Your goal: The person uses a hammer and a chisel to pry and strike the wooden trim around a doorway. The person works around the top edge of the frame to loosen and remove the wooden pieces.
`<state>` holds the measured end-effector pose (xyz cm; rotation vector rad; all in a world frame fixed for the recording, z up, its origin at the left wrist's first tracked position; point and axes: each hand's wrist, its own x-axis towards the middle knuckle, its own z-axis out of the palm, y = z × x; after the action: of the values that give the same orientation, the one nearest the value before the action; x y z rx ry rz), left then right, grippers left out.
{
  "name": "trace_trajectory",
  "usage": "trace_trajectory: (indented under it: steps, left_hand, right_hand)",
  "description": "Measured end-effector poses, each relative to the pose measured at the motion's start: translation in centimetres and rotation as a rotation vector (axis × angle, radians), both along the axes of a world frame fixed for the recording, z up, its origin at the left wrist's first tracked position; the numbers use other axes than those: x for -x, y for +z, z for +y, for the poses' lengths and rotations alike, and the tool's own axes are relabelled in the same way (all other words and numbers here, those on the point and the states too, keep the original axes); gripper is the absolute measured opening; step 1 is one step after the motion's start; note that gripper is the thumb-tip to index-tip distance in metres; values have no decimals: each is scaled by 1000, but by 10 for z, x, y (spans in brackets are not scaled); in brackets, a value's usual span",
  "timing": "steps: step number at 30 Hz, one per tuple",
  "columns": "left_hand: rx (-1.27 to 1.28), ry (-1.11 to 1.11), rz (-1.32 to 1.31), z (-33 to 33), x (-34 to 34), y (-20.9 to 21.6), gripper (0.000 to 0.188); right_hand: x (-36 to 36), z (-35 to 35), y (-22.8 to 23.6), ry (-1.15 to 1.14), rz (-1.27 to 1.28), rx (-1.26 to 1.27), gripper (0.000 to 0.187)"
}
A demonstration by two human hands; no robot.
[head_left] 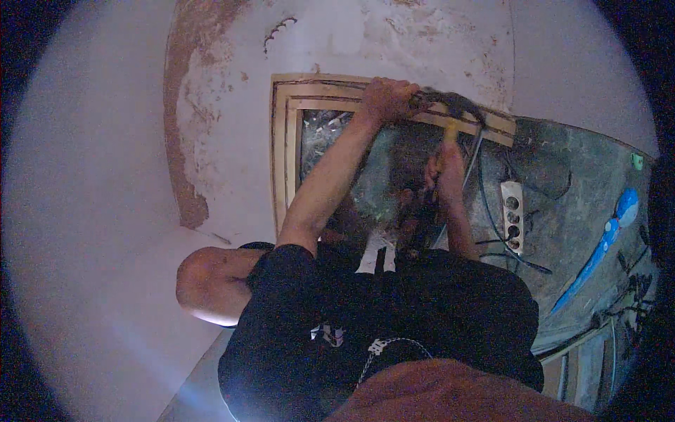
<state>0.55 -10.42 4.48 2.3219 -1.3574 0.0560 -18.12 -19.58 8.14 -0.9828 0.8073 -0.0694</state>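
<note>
Pale wooden frame [281, 162] placed ahead of the body, its long upper rail slanted down to the right; a dark, cluttered area is enclosed by it. Left hand [390, 100] set on the upper rail, forearm stretched across the frame's inner area. Left fingers curled beside a dark object [453, 104] at the rail; whether it is gripped by them cannot be told. Right hand [448, 167] placed lower and to the right, its fingers closed around a yellow handle [451, 131], which is pointed up toward the dark object; any join between the two is blurred. A black cable [485, 197] is looped down past the right hand, near a white power strip [512, 211] laid on the grey-green floor [545, 151]. Farther right, a long blue object [598, 257] with a rounded end is seen.
</note>
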Motion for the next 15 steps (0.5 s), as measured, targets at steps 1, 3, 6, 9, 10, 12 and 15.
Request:
trace_trajectory:
  steps: [1, 3, 6, 9, 10, 12, 15]
  left_hand:
    - [6, -13, 16, -2, -2, -2, 41]
    - [-2, -30, 43, 9, -10, -10, 44]
    - [-142, 23, -29, 5, -13, -14, 47]
    - [-185, 23, 220, -1, -8, -6, 43]
    - [-209, 34, 205, -4, -7, -3, 43]
    - [-260, 59, 170, -5, -5, -2, 42]
    - [-231, 46, 84, -7, -7, -3, 37]
  right_hand:
    - [1, -4, -6, 121, -4, 30, 28]
    - [-8, 4, -1, 85, 13, -7, 28]
    - [-3, 8, -9, -7, -46, -48, 29]
    - [4, 1, -5, -110, -42, -51, 30]
    - [6, -2, 0, -143, -23, -48, 30]
    - [2, 1, 15, -250, -23, -19, 30]
    - [10, 5, -9, -107, -38, 68, 30]
